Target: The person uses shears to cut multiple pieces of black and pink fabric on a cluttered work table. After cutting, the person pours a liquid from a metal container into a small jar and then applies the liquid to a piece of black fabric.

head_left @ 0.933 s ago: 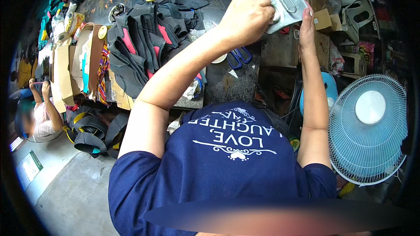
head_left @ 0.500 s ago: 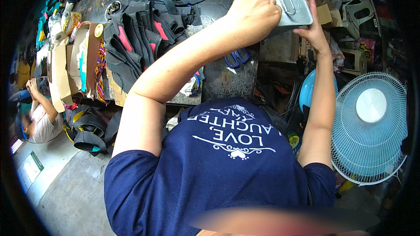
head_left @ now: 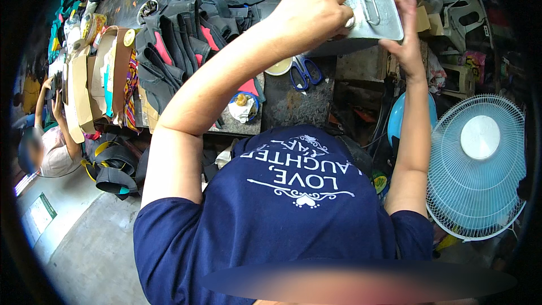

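A rectangular grey metal can [head_left: 387, 14] with a wire handle on its top is held out over the table's right edge. My left hand [head_left: 316, 11] has its fingers curled over the can's left top end, beside a small round cap. On the opposite side, my right hand [head_left: 409, 36] has its palm and fingers against the can's right edge, with the thumb apart and the fingers a little blurred. Below my left wrist sits a round container with pale contents [head_left: 279, 68], partly hidden by my forearm. Blue-handled scissors [head_left: 306, 74] lie beside it.
Stacked dark fabric pieces with pink parts [head_left: 175, 51] lie left of my forearm. A blue-rimmed dish [head_left: 244, 107] holds white tissue. Cardboard boxes [head_left: 79, 93] stand farther left, near another person [head_left: 53, 147]. A large fan [head_left: 480, 161] stands close to my right arm.
The can has tilted and shows more of its near side. My left hand has shifted slightly left, uncovering the cap, scissors and pale-filled container. The other person's hands have moved apart.
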{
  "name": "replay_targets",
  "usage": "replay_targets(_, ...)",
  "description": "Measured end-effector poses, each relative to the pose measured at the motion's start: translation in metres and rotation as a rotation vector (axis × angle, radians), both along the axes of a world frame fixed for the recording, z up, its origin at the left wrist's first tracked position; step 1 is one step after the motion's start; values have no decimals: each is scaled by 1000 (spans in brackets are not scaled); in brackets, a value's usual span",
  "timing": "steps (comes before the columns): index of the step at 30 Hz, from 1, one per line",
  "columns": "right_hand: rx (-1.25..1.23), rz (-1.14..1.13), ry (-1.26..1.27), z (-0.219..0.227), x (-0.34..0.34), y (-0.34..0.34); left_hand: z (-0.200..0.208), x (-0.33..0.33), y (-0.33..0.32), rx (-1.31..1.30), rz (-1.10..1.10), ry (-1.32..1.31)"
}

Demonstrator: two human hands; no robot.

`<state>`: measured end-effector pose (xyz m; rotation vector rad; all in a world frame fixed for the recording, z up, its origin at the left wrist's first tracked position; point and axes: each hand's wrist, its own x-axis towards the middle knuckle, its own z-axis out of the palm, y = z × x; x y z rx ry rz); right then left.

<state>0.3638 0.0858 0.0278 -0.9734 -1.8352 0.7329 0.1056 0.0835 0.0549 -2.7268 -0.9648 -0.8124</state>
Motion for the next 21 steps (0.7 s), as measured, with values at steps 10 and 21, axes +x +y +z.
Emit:
replay_targets(10,434,-1,-755,48,-65,-19,-13,-11,7,-45,-101,-50)
replay_targets(21,282,147,-434,39,-60,1,-10,-5,14,-79,-223,-467)
